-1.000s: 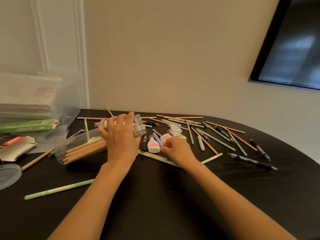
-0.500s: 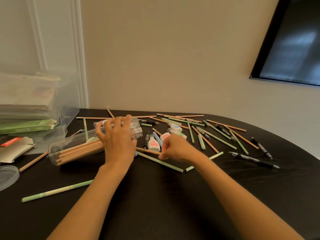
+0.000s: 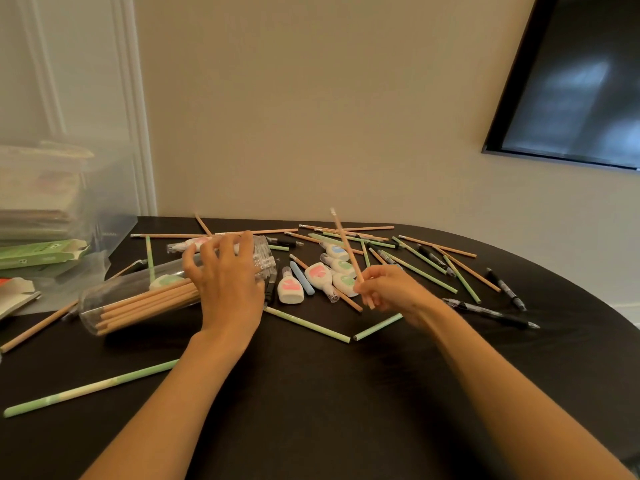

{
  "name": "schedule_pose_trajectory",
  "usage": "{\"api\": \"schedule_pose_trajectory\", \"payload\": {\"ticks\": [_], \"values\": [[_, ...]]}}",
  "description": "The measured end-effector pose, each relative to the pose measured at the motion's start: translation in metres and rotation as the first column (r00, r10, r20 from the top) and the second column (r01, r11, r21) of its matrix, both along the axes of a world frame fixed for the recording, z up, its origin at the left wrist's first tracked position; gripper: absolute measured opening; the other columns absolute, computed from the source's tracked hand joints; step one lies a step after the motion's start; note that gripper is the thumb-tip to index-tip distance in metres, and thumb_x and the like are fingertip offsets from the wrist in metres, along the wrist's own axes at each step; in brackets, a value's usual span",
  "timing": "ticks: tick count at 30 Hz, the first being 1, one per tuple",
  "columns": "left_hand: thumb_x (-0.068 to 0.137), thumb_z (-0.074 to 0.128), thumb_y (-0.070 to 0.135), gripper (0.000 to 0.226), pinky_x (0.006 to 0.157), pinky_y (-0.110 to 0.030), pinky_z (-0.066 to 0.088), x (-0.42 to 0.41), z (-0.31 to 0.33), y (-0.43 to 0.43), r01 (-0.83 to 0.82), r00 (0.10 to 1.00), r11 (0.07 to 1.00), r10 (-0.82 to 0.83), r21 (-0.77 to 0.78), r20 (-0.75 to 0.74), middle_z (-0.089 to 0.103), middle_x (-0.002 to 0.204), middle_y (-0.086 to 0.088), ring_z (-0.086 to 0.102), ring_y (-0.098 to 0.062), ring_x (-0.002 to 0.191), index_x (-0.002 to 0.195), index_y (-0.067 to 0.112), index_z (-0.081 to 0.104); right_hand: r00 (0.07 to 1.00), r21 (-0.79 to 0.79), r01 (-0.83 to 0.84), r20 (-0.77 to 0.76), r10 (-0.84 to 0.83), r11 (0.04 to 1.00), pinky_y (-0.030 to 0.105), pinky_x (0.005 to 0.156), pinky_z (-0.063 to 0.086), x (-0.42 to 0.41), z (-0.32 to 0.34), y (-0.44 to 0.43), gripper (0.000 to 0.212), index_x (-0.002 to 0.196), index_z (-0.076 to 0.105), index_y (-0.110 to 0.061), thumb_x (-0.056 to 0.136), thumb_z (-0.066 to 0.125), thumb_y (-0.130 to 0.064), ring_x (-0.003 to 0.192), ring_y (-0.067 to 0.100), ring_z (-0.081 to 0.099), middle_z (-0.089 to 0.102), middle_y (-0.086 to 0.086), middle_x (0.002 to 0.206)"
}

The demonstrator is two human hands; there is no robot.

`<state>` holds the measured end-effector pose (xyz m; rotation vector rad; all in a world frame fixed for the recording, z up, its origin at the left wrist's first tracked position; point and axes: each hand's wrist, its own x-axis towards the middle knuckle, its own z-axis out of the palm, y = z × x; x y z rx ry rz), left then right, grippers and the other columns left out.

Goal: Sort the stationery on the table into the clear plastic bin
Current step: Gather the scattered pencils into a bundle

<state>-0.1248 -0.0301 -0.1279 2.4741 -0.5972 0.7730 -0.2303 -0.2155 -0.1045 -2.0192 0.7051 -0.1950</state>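
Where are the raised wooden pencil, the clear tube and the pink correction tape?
raised wooden pencil (image 3: 346,247), head view, mid-shaft.
clear tube (image 3: 114,299), head view, side wall.
pink correction tape (image 3: 290,289), head view, pink label.

Black table (image 3: 311,410); scattered pencils (image 3: 420,270) (wooden, green); pens (image 3: 491,312); correction tapes (image 3: 290,289).

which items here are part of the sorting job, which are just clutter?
In play: wooden pencil in right hand; clear tube of pencils under left hand; loose green pencils; correction tapes; black pens.

Clutter: green carton; wall screen.
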Motion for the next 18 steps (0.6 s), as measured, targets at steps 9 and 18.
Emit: {"api": "schedule_pose_trajectory", "payload": {"ticks": [9, 18], "values": [[0.087, 0.060, 0.025, 0.068, 0.112, -0.043, 0.007, -0.004, -0.002, -0.002, 0.016, 1.000, 0.998, -0.016, 0.059, -0.010, 0.031, 0.145, -0.001, 0.019, -0.024, 0.136, 0.144, 0.025, 0.023, 0.993, -0.332, -0.035, -0.117, -0.004, 0.943, 0.023, 0.066, 0.045, 0.055, -0.014, 0.022, 0.028, 0.114, 0.062, 0.000, 0.088, 0.051, -0.006, 0.066, 0.009, 0.052, 0.056, 0.003, 0.083], [0.088, 0.060, 0.019, 0.065, 0.112, -0.041, 0.005, 0.000, -0.011, -0.003, 0.037, 0.999, 0.999, -0.035, 0.038, -0.030, 0.032, 0.144, 0.001, 0.021, -0.021, 0.135, 0.143, 0.026, 0.026, 0.995, -0.355, -0.047, -0.102, 0.011, 0.934, 0.024, 0.069, 0.050, 0.058, -0.015, 0.021, 0.035, 0.124, 0.059, -0.007, 0.090, 0.054, -0.009, 0.068, 0.013, 0.056, 0.064, 0.012, 0.091]]}}
